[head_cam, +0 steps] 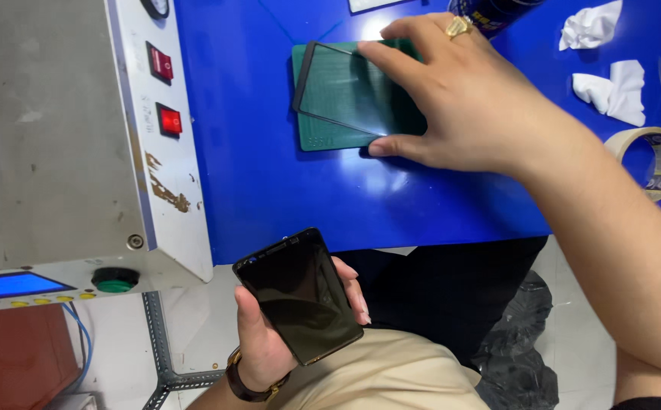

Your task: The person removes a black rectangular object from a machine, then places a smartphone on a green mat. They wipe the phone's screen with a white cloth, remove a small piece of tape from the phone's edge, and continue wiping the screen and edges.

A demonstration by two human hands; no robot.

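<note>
Holding: the left hand cradles a black smartphone near the person's lap, thumb along its left edge and fingers curled round the right edge, dark screen facing up.
Right hand: the right hand reaches across the blue table, thumb and fingers spread and pinching a thin glass screen panel with a black border by its near and far edges.
Glass panel: it lies tilted on a green rubber mat, at the far middle of the table.
Wrist and finger: a watch with a brown strap sits on the left wrist, a gold ring on the right hand.
Left side: a white machine housing with two red rocker switches, a green knob and a blue display.
Right side: crumpled white tissues and a roll of masking tape, well apart from the mat.
</note>
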